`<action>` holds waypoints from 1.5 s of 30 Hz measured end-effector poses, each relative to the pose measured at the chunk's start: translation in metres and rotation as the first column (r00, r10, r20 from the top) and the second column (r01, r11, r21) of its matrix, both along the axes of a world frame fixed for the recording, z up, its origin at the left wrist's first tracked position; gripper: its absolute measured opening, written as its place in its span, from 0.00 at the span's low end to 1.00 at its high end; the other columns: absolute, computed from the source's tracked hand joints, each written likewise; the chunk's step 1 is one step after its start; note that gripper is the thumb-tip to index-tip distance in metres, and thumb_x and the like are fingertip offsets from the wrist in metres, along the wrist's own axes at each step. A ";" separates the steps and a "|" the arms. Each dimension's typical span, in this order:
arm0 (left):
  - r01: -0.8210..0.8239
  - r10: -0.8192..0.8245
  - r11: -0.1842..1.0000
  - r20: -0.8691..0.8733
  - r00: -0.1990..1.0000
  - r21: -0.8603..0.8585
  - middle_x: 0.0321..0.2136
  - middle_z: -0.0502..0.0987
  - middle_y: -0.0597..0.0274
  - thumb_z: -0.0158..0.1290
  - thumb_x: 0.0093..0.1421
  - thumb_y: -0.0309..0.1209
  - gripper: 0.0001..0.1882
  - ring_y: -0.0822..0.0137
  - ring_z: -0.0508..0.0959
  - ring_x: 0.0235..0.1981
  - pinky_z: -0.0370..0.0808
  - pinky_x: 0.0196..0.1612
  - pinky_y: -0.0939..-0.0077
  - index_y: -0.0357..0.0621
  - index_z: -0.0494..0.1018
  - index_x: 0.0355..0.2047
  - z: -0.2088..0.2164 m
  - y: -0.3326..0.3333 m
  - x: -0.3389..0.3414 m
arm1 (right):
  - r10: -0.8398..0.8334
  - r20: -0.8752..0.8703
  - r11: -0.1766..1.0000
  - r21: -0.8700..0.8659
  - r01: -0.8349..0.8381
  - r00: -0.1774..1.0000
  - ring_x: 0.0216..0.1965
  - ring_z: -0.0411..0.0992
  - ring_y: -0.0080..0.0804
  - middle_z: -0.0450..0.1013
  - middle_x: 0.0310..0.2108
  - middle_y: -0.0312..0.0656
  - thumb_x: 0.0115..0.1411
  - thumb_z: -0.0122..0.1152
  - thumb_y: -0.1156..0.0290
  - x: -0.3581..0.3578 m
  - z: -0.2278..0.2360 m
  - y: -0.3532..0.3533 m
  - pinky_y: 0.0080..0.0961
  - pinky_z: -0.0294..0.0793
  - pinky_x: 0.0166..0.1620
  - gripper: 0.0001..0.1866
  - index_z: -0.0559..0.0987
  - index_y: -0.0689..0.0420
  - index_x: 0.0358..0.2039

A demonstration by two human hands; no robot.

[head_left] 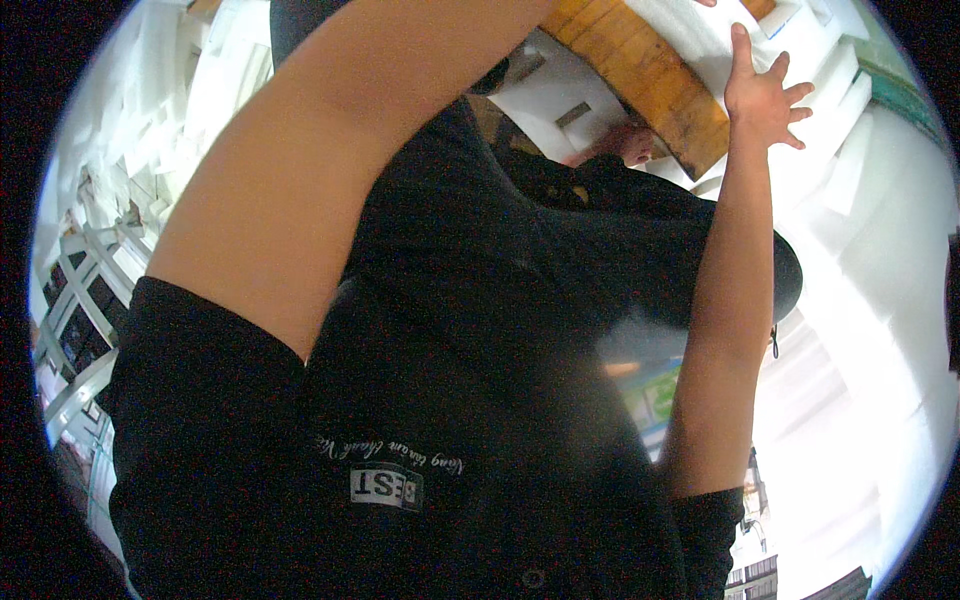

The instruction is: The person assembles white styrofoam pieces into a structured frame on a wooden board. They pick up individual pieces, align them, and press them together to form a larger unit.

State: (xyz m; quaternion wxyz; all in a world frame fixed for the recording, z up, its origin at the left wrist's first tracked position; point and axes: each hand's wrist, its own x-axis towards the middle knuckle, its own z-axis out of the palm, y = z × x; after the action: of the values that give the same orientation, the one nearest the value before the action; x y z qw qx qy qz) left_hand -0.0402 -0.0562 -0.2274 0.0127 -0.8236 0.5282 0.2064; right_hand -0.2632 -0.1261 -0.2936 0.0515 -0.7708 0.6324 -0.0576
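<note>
My right hand (765, 100) is spread wide, its fingers and thumb apart and nothing in it. It is over or against white, soft-looking material (685, 35) along a wooden board (640, 75); whether it touches I cannot tell. My left forearm (430, 60) crosses the upper left and runs out of the top edge, so the hand itself is cut off. A sliver of a fingertip (707, 2) shows at that same edge, and I cannot make out which hand it belongs to.
White pieces (850, 130) lie layered to the right of my right hand, with a green strip (905, 105) beyond. A pale lattice frame (85, 320) stands at the far left below a heap of white material (150, 130). My black shirt (480, 350) fills the middle.
</note>
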 end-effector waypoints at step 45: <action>-0.028 0.026 0.990 -0.013 1.000 -0.139 0.75 0.38 0.52 0.46 0.44 0.82 0.62 0.44 0.35 0.75 0.32 0.60 0.08 0.57 0.56 0.72 -0.010 0.011 0.001 | -0.057 -0.018 0.997 0.042 0.058 0.998 0.74 0.38 0.64 0.40 0.74 0.60 0.48 0.38 0.13 0.004 0.004 0.001 0.82 0.33 0.64 0.62 0.59 0.45 0.73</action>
State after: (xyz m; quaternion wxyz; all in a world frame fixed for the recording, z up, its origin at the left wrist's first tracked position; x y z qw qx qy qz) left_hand -0.0395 -0.0452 -0.2370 -0.0506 -0.8283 0.5302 0.1740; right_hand -0.2592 -0.1256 -0.2893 0.0612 -0.7514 0.6558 -0.0392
